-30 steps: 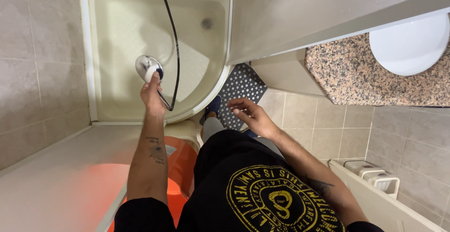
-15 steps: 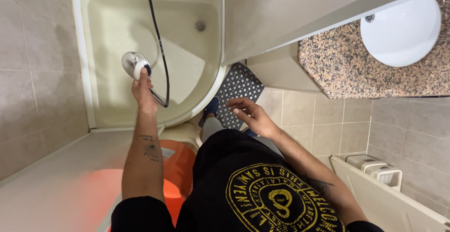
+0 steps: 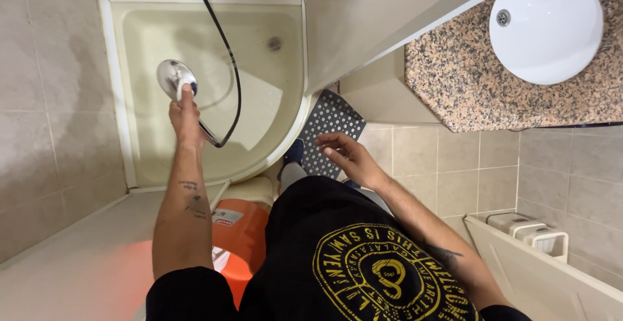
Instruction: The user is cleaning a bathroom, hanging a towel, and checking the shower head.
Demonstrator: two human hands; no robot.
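A chrome shower head (image 3: 174, 76) is being gripped by the left hand (image 3: 185, 118), with the fingers wrapped around its handle, and is being held out over the cream shower tray (image 3: 272, 107). A black hose (image 3: 228, 61) is looping from the handle up toward the wall. The right hand (image 3: 347, 157) is being held empty above the perforated dark mat (image 3: 331, 123), its fingers loosely spread. An orange bucket (image 3: 240, 240) is being partly hidden beneath the left forearm. A white basin (image 3: 545, 25) is being seen set into the speckled counter (image 3: 454, 81).
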